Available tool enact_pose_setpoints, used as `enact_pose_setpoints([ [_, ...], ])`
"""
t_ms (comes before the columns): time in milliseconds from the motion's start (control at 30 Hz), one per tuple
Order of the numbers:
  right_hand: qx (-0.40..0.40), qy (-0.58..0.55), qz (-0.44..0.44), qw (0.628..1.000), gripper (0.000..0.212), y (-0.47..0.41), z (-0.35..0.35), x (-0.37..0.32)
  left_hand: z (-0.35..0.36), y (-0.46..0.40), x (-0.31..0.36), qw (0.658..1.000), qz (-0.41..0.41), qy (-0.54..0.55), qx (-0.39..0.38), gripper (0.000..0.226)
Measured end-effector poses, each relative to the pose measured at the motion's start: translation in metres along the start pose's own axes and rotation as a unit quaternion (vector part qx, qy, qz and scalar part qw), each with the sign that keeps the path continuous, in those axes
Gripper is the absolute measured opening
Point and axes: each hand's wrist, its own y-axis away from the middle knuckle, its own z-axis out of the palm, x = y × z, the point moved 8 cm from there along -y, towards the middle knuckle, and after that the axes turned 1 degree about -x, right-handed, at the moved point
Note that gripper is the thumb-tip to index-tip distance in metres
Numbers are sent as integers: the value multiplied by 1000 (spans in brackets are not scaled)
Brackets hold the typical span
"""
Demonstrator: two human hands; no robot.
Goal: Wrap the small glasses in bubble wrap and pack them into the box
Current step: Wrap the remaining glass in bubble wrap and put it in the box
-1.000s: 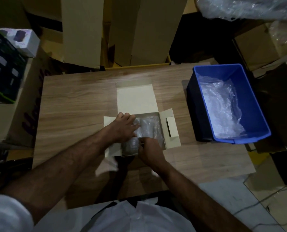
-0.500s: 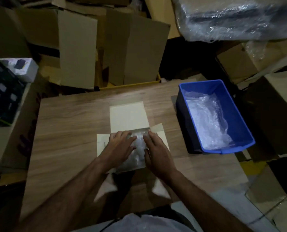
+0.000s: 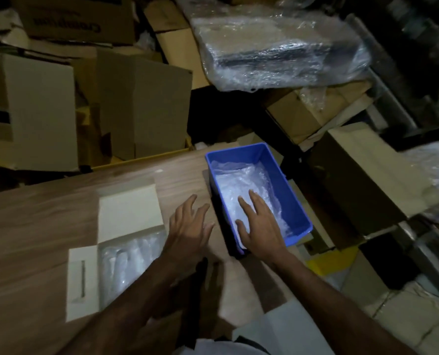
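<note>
A small open cardboard box [image 3: 128, 208] lies on the wooden table [image 3: 34, 226], its lid flap folded back and a side flap spread to the left. Bubble-wrapped bundles [image 3: 126, 262] fill its inside; the glasses themselves are hidden by the wrap. To the right stands a blue plastic bin [image 3: 277, 165] holding loose bubble wrap [image 3: 241, 183]. My right hand [image 3: 259, 224] hovers over the bin's near end, fingers spread, holding nothing. My left hand [image 3: 190, 226] is over the table between box and bin, also spread and empty.
Stacked cardboard cartons [image 3: 136, 106] crowd the space behind the table. A large bundle in plastic film [image 3: 277, 44] rests on boxes at the upper right. More cartons [image 3: 367, 172] stand right of the bin, beyond the table's edge.
Both hands have left the wrapped bundles in the box and moved right toward the blue bin. The view has swung right, so the box now sits lower left.
</note>
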Motion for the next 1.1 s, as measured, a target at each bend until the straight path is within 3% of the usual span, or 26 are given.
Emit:
enact_pose_setpoints([
  [67, -43, 6, 35, 998, 59, -7, -4, 39, 15, -18, 22, 1000, -5, 8, -8, 51],
  [133, -161, 28, 61, 985, 69, -14, 3, 73, 35, -36, 36, 1000, -13, 5, -28, 57],
  [267, -371, 98, 24, 923, 92, -24, 41, 109, 78, -58, 41, 994, -33, -22, -101, 65],
  [367, -413, 119, -22, 902, 74, -34, 69, 112, 90, -63, 39, 989, -70, -45, -125, 68],
  [433, -398, 97, -32, 912, 44, -45, 73, 109, 93, -64, 37, 989, -67, -50, -121, 68],
  [500, -370, 101, -61, 921, 30, -54, 74, 107, 92, -64, 37, 990, -61, -48, -119, 66],
  [667, -303, 50, -75, 949, 27, -54, 60, 117, 91, -65, 40, 990, -60, -32, -122, 67],
  [833, -136, -45, -77, 987, 23, -58, 17, 115, 90, -67, 39, 985, -68, -28, -154, 76],
  [1000, -30, -72, -120, 990, 30, -60, -22, 100, 87, -70, 45, 983, -50, -28, -177, 116],
  [1100, 2, -62, -153, 986, 34, -59, -43, 86, 88, -89, 52, 987, -45, -17, -155, 112],
])
